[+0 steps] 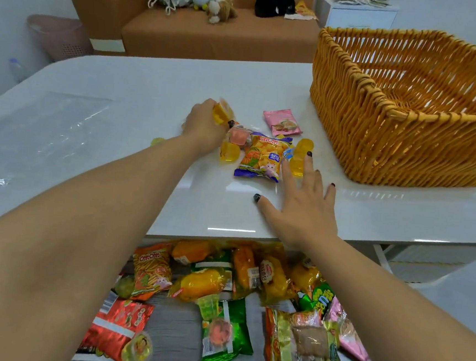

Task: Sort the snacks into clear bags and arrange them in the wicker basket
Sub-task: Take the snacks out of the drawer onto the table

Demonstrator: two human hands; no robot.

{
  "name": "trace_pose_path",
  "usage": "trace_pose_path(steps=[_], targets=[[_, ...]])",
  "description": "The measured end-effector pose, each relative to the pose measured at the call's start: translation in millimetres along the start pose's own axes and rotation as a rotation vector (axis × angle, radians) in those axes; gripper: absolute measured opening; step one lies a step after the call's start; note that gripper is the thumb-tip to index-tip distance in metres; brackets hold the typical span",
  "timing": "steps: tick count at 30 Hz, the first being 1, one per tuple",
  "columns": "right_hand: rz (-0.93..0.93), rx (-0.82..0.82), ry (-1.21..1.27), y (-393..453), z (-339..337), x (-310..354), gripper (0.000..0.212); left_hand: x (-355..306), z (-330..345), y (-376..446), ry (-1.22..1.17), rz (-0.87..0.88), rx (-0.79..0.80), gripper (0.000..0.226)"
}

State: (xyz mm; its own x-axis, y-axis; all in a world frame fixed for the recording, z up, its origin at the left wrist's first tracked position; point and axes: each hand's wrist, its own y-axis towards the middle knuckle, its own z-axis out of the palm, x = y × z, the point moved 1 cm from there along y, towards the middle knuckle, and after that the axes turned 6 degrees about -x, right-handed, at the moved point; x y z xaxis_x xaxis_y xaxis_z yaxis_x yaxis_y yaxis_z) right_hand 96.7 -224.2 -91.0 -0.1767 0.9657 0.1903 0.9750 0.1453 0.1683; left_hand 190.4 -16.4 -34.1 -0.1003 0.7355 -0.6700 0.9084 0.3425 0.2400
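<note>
At the table [124, 89], the left hand [204, 125] grips a yellow jelly cup [222, 112]; the right hand [304, 197], fingers spread, touches another jelly cup [300, 157] just left of the empty wicker basket [409, 114]. The cups look light, slick and squashable, best held around their sides.

Single head view, close above table [124, 89], facing forward-down toward sofa [186, 32].

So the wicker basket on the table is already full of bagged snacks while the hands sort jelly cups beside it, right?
Not quite: the head view shows the wicker basket holding no snacks. The left hand grips jelly cups; the right hand reaches toward more.
</note>
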Motion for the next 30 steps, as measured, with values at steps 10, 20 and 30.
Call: trace_pose_path(steps=[10,20,30], targets=[[-0.025,-0.113,0.074,-3.9,-2.9,1.0,0.082,36.1,-5.2,-78.9,-0.057,0.230,-0.129,0.063],[-0.167,0.013,-0.005,12.3,-2.4,4.4,0.071,55.3,5.8,-70.4,0.456,-0.068,0.010,0.099],[-0.050,0.029,0.072,67.3,8.7,16.1,0.083,50.6,11.6,-34.7,0.413,0.006,0.027,0.102]])
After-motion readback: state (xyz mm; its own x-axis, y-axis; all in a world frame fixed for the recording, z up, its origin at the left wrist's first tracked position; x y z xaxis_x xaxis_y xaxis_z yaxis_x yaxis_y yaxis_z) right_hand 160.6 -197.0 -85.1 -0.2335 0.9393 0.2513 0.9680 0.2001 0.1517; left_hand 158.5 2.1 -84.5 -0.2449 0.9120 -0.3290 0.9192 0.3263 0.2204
